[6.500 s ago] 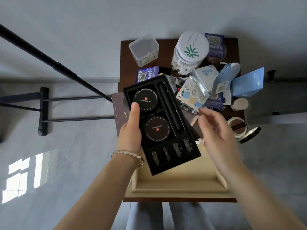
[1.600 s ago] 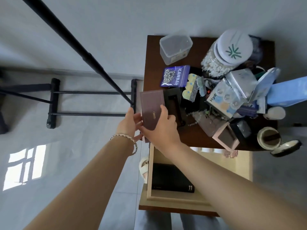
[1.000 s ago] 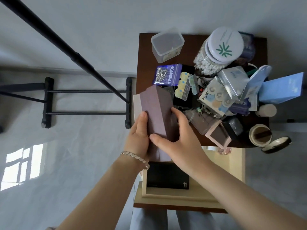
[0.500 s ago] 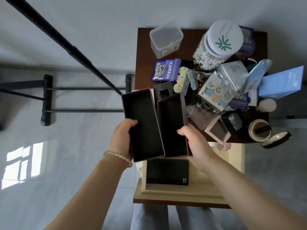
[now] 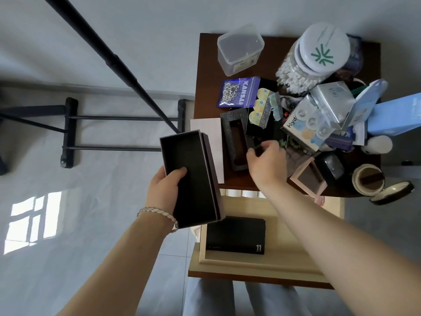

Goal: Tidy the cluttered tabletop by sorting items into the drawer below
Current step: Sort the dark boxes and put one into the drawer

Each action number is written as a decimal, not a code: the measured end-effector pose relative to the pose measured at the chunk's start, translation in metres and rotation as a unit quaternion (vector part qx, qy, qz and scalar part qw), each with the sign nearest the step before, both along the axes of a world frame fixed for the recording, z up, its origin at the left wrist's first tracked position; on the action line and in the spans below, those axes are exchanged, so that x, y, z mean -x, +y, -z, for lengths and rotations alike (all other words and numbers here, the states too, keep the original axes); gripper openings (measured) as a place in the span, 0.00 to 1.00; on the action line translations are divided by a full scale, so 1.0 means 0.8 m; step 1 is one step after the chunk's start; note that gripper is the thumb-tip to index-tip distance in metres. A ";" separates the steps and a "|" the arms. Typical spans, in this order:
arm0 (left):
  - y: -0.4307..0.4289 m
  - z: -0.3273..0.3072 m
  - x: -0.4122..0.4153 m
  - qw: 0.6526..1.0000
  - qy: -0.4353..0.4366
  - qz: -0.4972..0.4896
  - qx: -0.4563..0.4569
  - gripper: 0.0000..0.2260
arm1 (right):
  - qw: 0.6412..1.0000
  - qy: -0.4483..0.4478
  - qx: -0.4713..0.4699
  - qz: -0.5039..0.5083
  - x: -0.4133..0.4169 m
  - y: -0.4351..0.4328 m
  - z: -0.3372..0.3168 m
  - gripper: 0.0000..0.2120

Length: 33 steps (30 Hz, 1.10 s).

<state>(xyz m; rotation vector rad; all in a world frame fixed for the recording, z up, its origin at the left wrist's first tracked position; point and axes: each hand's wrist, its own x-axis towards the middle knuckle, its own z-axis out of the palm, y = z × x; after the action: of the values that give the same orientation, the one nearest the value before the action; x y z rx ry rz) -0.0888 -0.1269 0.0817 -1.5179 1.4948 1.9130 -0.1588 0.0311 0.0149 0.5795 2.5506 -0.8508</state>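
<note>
Head view: left hand (image 5: 164, 187) grips open dark box (image 5: 192, 177), likely light, stiff card, by its near end; right hand (image 5: 267, 164) fingers curl, empty, beside foam insert (image 5: 237, 139) on counter (image 5: 206, 71).

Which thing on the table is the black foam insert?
Start at the brown table's left edge, where a white card overhangs. The insert lies just right of it, by the right hand: the only flat black frame with a long rectangular cut-out.
</note>
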 end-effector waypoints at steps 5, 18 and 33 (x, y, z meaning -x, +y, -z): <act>-0.011 0.003 -0.004 0.999 -0.017 -0.004 -0.033 0.02 | 0.990 -0.025 -0.111 -0.085 0.007 -0.004 0.025 0.17; -0.004 0.009 0.001 0.980 -0.049 0.169 0.095 0.12 | 0.953 0.135 0.145 -0.228 0.001 0.064 -0.119 0.15; 0.048 -0.019 0.016 0.968 0.017 0.250 -0.009 0.29 | 0.849 0.280 0.087 -0.440 0.001 0.005 -0.105 0.18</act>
<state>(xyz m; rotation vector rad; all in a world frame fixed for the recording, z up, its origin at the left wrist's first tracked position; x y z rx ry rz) -0.1016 -0.0885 0.0968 -0.9748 1.6716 1.6489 -0.1594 0.0355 0.0989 -0.9866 2.6945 -0.9344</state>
